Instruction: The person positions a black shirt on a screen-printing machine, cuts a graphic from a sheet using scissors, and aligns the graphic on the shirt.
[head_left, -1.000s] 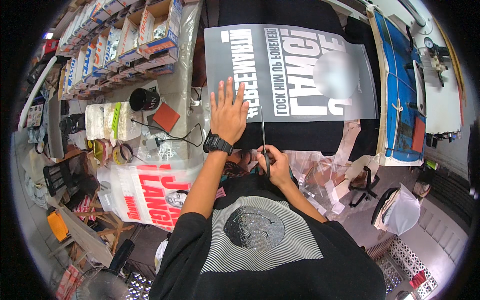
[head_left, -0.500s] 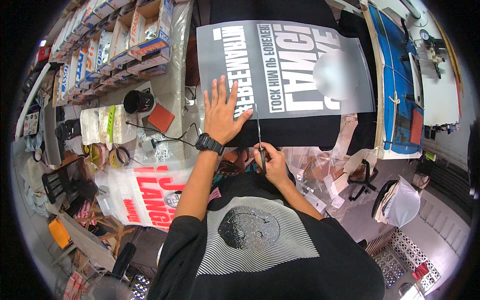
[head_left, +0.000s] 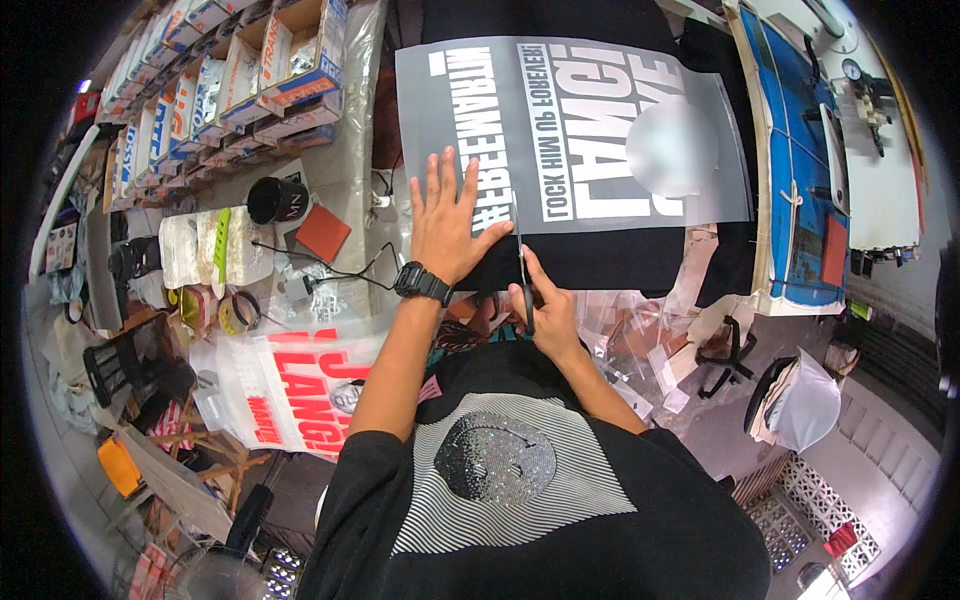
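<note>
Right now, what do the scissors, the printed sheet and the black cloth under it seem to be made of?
Scissors: shiny, apparently metal blade; dark handle, probably plastic. Printed sheet: likely smooth plastic film, since black shows through as grey. Black cloth: matte fabric, perhaps cotton, with a dull, soft look.

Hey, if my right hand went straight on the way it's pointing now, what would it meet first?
Most likely the grey printed sheet, at its near edge. The scissors in your right hand overlap it in the picture, though whether above or below it is unclear.
</note>
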